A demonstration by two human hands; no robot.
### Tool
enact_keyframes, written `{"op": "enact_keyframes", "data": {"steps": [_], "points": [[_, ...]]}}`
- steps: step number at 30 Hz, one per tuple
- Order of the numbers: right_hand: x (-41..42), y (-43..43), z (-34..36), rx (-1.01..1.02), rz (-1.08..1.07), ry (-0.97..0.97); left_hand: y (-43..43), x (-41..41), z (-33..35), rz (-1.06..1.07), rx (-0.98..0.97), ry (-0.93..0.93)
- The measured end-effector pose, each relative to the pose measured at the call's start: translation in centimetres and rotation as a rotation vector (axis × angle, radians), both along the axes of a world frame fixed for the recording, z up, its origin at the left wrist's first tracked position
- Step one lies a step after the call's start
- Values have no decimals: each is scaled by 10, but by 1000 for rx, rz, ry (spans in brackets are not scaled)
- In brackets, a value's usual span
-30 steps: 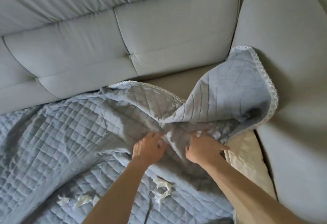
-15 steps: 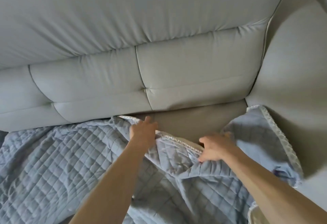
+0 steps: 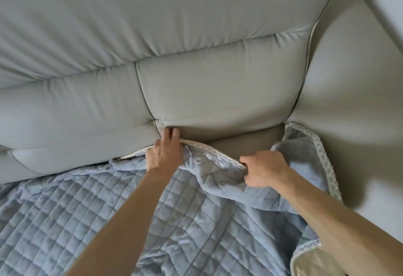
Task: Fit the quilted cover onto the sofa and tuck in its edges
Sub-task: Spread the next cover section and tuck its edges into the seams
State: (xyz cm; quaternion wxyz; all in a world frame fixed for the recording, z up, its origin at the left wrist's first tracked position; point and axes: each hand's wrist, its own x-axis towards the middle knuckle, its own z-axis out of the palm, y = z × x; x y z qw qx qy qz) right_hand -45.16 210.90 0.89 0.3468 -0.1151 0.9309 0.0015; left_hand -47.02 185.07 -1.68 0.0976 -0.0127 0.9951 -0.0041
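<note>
Grey sofa upholstery fills the far half of the view, its padded backrest point(image 3: 218, 92) meeting the bare seat point(image 3: 244, 147) along a dark crease. At that crease the left hand point(image 3: 164, 156) lies flat on the lace-trimmed edge point(image 3: 209, 148) of the quilted cover point(image 3: 87, 221), with its fingers point(image 3: 172, 134) stretched out, close together and touching the foot of the backrest; a ring shows on 1 of them. The right hand point(image 3: 265, 171) sits nearer and to the right, its fingers curled into a fist clamped on a bunched fold of the same edge.

Between the 2 hands the trim runs slack and diagonal, so a strip of seat stays uncovered on the far right. Further right, the cover's corner point(image 3: 305, 151) is flipped up against the armrest point(image 3: 349, 101).

Risks, as I judge them: pushing in on the left while the right side is gathered could lock a skewed edge into the crease, leaving too little cloth for the corner. A hard pull from the right fist could drag the left part back out. The lace might also snag or fold under.
</note>
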Motion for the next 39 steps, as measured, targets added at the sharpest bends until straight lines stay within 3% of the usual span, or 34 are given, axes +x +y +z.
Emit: {"op": "enact_keyframes", "data": {"steps": [3,6,8,9,11,13,14,17,19,23,25,27,29,30,32,34,39], "points": [[3,4,9,10,-60,-168,10,5,-3,-118,9,-90],[8,7,10,63,-20,-103,30,13,-1,-385,62,-193],[8,11,11,72,-121,85,41,11,8,-427,105,-128],[5,10,14,71,-213,271,44,7,14,-409,136,-23],[-6,3,24,53,-393,663,45,-4,24,-304,205,187],[-16,-6,29,-27,-461,862,42,-11,27,-209,234,248],[-21,-8,28,-63,-459,863,43,-14,29,-170,243,221],[-20,-7,12,-161,-567,524,51,-10,24,-116,198,63],[-3,0,6,-208,-556,427,53,-9,18,-101,116,-8],[35,27,-1,-104,-491,284,45,-14,8,-133,-147,-234],[48,39,5,-192,-561,346,49,-11,10,-142,-250,-312],[62,51,14,-284,-574,633,67,-8,17,-212,-322,-316],[81,53,20,-218,-541,866,86,-2,22,-376,-254,-232],[93,56,23,-140,-564,901,103,-1,27,-464,-129,-189],[107,57,23,-10,-647,873,137,-7,32,-513,187,-177],[114,62,21,70,-747,791,175,-16,29,-506,311,-214],[108,68,23,81,-825,631,198,-19,6,-615,-106,-542]]}}
